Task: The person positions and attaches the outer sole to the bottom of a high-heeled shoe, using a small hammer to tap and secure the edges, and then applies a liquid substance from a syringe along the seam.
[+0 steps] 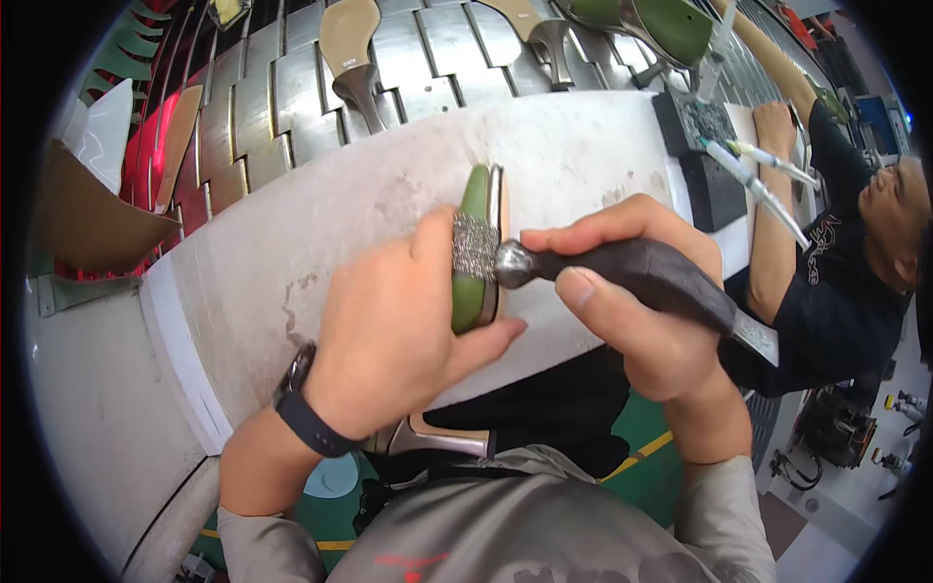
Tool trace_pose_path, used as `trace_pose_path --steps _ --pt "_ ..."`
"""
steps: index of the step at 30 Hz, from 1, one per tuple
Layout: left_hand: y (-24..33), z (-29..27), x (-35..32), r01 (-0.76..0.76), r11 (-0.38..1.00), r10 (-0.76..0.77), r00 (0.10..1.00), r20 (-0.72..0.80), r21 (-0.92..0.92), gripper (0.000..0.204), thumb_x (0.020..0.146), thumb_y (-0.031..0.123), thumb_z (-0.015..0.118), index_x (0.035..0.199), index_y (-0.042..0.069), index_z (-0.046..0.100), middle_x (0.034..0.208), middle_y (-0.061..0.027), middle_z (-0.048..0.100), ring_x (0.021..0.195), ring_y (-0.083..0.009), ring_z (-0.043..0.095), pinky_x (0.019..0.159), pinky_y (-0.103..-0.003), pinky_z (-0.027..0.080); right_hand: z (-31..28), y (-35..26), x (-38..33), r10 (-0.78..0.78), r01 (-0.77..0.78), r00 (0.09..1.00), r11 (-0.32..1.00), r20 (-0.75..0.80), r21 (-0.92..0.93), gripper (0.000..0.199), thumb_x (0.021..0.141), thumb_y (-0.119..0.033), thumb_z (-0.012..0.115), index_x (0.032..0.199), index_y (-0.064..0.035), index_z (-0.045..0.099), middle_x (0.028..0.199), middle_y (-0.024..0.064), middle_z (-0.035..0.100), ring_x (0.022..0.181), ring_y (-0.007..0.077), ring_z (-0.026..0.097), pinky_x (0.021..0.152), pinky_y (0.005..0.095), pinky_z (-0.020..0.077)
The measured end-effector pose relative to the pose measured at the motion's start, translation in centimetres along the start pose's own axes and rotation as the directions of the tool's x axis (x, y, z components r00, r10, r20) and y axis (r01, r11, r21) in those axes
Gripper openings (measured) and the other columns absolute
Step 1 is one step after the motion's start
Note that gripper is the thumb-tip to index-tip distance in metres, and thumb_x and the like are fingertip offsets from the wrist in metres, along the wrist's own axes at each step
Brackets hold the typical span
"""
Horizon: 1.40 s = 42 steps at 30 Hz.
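Observation:
My left hand [389, 321] is wrapped round a green shoe [468, 303] with a glittery silver band [474, 245] across it. The shoe is tilted on its side, its beige sole edge facing right. Below my left wrist, a metallic heel [457, 443] with a beige underside shows; whether it belongs to this shoe I cannot tell. In my right hand [651, 311] is a dark-handled hand tool [649, 277]. Its rounded metal end meets the sole edge beside the band, and a flat metal blade [756, 335] sticks out past my palm.
Under my hands lies a stained white work board [389, 194]. Beyond it, a metal slat conveyor [292, 97] carries beige-soled heeled shoes [350, 39] and a green one [671, 29]. A black block [709, 175] with pens stands right. A co-worker [836, 243] sits close on the right.

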<state>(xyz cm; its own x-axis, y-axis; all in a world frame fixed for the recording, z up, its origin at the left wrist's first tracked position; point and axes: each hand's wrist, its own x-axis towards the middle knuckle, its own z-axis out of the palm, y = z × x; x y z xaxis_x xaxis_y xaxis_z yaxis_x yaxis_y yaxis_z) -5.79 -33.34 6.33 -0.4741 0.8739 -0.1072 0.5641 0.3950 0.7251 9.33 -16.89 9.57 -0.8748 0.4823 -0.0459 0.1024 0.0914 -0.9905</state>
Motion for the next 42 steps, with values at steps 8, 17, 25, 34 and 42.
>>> trace_pose_path --steps 8,17,25,34,42 --pt "-0.2 -0.4 -0.2 -0.094 0.994 0.095 0.995 -0.020 0.056 0.086 0.074 0.032 0.094 0.140 -0.004 0.053 0.097 -0.0232 0.074 0.088 -0.0447 0.074 0.076 -0.049 0.059 -1.0 0.5 5.7 -0.046 0.046 0.999 0.999 0.029 -0.016 0.017 0.093 -0.010 0.078 0.103 0.0030 0.074 0.089 0.0053 0.077 0.081 0.0073 0.068 0.073 0.0242 0.0537" --pt "0.6 -2.3 -1.3 -0.251 0.946 0.308 0.892 -0.330 0.206 0.097 0.071 0.037 0.098 0.144 -0.007 0.051 0.103 -0.0250 0.073 0.091 -0.0410 0.075 0.078 -0.046 0.061 -0.6 6.8 6.5 0.021 -0.004 0.989 0.993 -0.144 0.117 0.019 0.093 -0.014 0.078 0.103 0.0022 0.077 0.096 0.0079 0.079 0.090 0.0112 0.071 0.082 0.0259 0.0556" --pt "6.4 -6.0 -4.7 -0.499 0.858 0.426 0.824 -0.374 -0.123 0.088 0.079 0.005 0.078 0.156 -0.004 0.037 0.145 -0.0160 0.060 0.124 -0.0193 0.060 0.109 -0.034 0.047 1.0 0.1 -1.0 -0.159 0.173 0.976 0.981 -0.147 0.092 0.021 0.096 -0.008 0.074 0.114 0.0045 0.074 0.109 0.0125 0.080 0.101 0.0146 0.073 0.093 0.0303 0.0561" --pt "8.0 -2.1 -6.0 -0.517 0.844 0.395 0.779 -0.487 -0.143 0.081 0.068 0.006 0.084 0.141 -0.003 0.053 0.130 -0.0247 0.065 0.113 -0.0451 0.067 0.096 -0.047 0.056 -1.0 -11.4 -7.3 -0.539 0.595 0.766 0.801 0.350 -0.067 0.042 0.091 -0.016 0.083 0.121 0.0027 0.060 0.123 0.0334 0.068 0.120 0.0465 0.071 0.108 0.0560 0.0567" --pt "6.9 -0.5 -7.7 -0.657 0.753 0.584 0.644 -0.495 0.035 0.074 0.077 0.008 0.083 0.141 -0.010 0.051 0.131 -0.0284 0.068 0.120 -0.0439 0.070 0.105 -0.052 0.054 -0.5 -13.7 -6.2 -0.095 0.086 0.982 0.994 0.164 0.062 0.042 0.080 -0.021 0.089 0.103 0.0067 0.067 0.104 0.0289 0.076 0.101 0.0362 0.078 0.096 0.0452 0.0616"
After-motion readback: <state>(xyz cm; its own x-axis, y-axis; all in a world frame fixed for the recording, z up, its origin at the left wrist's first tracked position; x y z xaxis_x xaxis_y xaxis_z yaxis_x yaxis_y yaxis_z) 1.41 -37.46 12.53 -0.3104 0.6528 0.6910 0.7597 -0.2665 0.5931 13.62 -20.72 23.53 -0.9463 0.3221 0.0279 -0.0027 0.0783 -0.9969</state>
